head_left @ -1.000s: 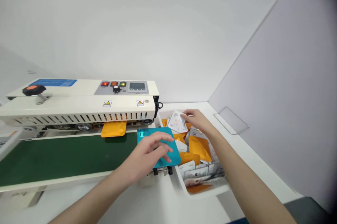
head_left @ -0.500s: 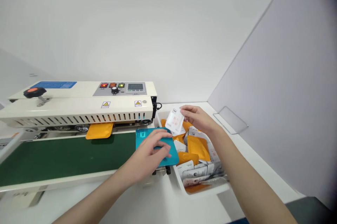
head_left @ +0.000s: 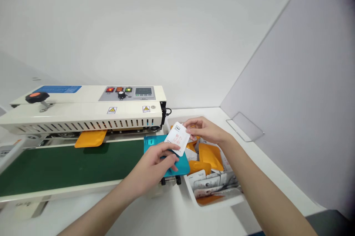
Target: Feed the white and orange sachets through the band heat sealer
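A white sachet [head_left: 178, 137] with dark and pinkish print is pinched at its upper right edge by my right hand [head_left: 203, 129]. It hangs tilted above the teal plate [head_left: 153, 140] at the right end of the green conveyor belt. My left hand [head_left: 158, 160] is over this plate, fingers bent and apart. Its index fingertip overlaps the sachet's lower left part; whether it presses on it I cannot tell. Partly under the cream sealing machine [head_left: 133, 112], an orange sachet [head_left: 91, 139] sticks out over the belt [head_left: 69, 166].
Right of the plate stands a white bin [head_left: 222, 202] filled with white and orange sachets [head_left: 210, 156]. A wire stand [head_left: 246, 127] is on the white table near the right wall. The machine's black knob [head_left: 37, 97] rises at left.
My right hand has brought the white sachet left and down over the teal plate, close to my left fingers. The orange sachet has travelled left along the machine. My left hand has barely moved.
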Demonstrator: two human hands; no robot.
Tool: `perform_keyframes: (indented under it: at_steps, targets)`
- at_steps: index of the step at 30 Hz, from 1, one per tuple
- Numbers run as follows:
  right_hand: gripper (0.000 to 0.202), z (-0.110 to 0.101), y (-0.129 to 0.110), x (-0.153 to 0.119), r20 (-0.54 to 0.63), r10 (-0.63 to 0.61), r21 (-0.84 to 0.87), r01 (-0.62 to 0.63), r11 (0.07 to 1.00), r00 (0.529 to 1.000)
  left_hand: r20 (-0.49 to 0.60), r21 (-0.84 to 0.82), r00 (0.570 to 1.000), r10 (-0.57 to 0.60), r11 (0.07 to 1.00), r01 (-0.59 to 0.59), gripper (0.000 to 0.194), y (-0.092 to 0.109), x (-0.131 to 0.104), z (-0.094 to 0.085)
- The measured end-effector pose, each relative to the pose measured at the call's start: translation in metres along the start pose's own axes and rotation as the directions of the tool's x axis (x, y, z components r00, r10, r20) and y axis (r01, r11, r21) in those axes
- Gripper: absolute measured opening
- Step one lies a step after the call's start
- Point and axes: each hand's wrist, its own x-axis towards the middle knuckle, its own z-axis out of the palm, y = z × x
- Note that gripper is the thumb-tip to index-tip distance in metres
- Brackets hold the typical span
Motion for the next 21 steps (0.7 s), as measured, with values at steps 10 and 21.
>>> perform_keyframes:
  at_steps: [10, 21]
  targets:
    - [0.026, 0.003, 0.001, 0.001, 0.063, 0.100, -0.020, -0.099, 0.995, 0.993, 0.051, -0.089, 0.996, -0.076, 0.993, 0.080, 0.027, -0.001, 0.002, -0.005]
    - [0.029, -0.011, 0.029, 0.019, -0.436, -0.060, -0.448, -0.159, 0.880, 0.898, 0.110, -0.157, 0.988, -0.104, 0.980, 0.121, 0.027, -0.001, -0.003, -0.010]
